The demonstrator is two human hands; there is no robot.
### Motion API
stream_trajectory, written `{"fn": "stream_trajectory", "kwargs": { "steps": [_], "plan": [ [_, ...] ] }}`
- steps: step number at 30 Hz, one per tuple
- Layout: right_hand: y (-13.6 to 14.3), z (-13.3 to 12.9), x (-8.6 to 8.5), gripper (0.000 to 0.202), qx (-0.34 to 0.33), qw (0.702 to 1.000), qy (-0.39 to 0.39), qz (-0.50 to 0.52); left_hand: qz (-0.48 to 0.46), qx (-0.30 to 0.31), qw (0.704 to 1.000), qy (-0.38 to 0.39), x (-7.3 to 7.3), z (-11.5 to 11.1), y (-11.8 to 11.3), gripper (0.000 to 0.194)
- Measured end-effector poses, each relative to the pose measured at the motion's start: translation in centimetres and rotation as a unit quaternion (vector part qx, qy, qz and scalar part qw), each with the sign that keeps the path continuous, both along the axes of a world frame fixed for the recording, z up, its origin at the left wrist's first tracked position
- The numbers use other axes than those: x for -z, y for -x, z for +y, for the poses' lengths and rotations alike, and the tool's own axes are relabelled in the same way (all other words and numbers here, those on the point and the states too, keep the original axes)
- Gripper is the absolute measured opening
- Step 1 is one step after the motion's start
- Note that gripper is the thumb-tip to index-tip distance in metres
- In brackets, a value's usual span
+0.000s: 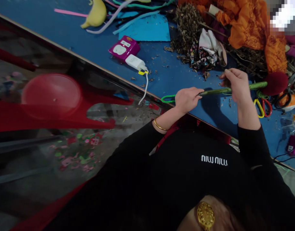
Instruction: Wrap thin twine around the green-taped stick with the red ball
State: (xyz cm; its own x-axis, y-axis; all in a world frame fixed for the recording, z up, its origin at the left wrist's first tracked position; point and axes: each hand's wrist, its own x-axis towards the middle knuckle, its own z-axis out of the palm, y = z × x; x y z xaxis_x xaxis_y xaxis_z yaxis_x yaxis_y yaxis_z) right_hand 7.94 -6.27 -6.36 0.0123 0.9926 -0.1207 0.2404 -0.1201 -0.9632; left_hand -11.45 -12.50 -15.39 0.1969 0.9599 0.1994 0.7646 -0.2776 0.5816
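A thin stick (216, 91), its visible length wrapped mostly in green, lies across my front just over the table edge. My left hand (189, 100) is closed around its left end. From the far side of that hand sticks out a bright green loop (167, 98), like a bent pipe cleaner. My right hand (238, 84) is raised at the stick, thumb and fingers pinched together; whatever they pinch is too small to make out. The stick passes behind this hand toward a dark red ball (277, 83). Scissors with red and yellow handles (266, 108) lie beside my right wrist.
On the blue table (89, 43) are a purple socket adapter (125, 48) with a white plug (135, 62), a yellow banana-shaped thing (95, 13), dried plant matter (188, 25) and orange cloth (248, 25). A red stool (52, 96) stands left, above floor scraps (77, 149).
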Motion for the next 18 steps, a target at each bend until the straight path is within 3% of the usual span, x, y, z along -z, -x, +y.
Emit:
{"fn": "stream_trajectory", "kwargs": {
  "steps": [6, 10, 14, 18],
  "plan": [
    [-8.0, -1.5, -3.5, 0.019, -0.024, 0.999, 0.019, -0.038, -0.018, -0.019, 0.999, 0.031, -1.6, -0.4, 2.4, 0.032],
    [-12.9, -1.7, -5.1, 0.004, -0.003, 0.998, -0.063, -0.021, -0.04, -0.024, 0.997, 0.057, -3.0, -0.6, 4.9, 0.031],
    [-15.5, -1.3, -6.4, 0.005, 0.066, 0.987, -0.145, 0.023, -0.041, -0.043, 0.994, 0.094, -4.1, -0.5, 7.2, 0.031],
    [-16.7, 0.4, -6.0, 0.022, 0.18, 0.967, -0.173, 0.057, -0.051, -0.039, 0.993, 0.103, -4.5, -0.3, 8.9, 0.029]
  ]
}}
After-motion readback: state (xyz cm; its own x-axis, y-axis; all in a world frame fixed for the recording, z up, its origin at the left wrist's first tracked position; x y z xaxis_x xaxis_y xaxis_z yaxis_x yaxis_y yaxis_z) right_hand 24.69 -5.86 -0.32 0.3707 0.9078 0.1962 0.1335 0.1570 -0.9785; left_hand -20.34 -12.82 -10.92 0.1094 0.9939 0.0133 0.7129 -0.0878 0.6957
